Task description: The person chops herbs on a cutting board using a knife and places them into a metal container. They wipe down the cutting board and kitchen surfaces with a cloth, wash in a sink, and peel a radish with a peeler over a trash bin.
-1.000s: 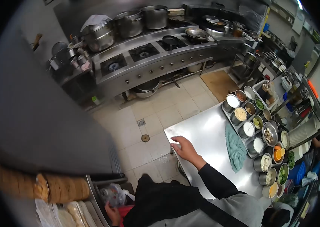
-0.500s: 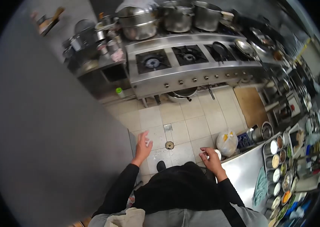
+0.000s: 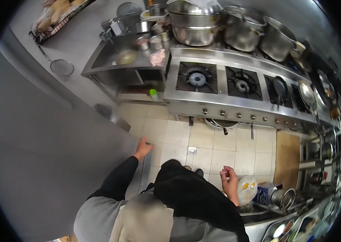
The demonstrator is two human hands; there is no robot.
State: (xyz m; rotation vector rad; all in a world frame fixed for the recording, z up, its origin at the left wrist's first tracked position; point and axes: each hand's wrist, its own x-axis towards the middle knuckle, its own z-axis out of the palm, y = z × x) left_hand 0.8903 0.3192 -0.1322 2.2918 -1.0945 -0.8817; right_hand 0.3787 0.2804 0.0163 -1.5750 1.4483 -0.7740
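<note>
From the drain point(image 3: 192, 151), the left hand point(image 3: 142, 149) lies at nine o'clock by the grey cabinet point(image 3: 77, 137), grip indeterminable; the right hand point(image 3: 230, 185), released, at four o'clock beside the plastic bag point(image 3: 247, 190), which a sideways sweep could topple

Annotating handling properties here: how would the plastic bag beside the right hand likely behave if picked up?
The plastic bag would probably be floppy, since its thin film looks wrinkled. Its rounded bulge suggests contents that might shift or sag when lifted. Its weight is hard to judge.
</note>
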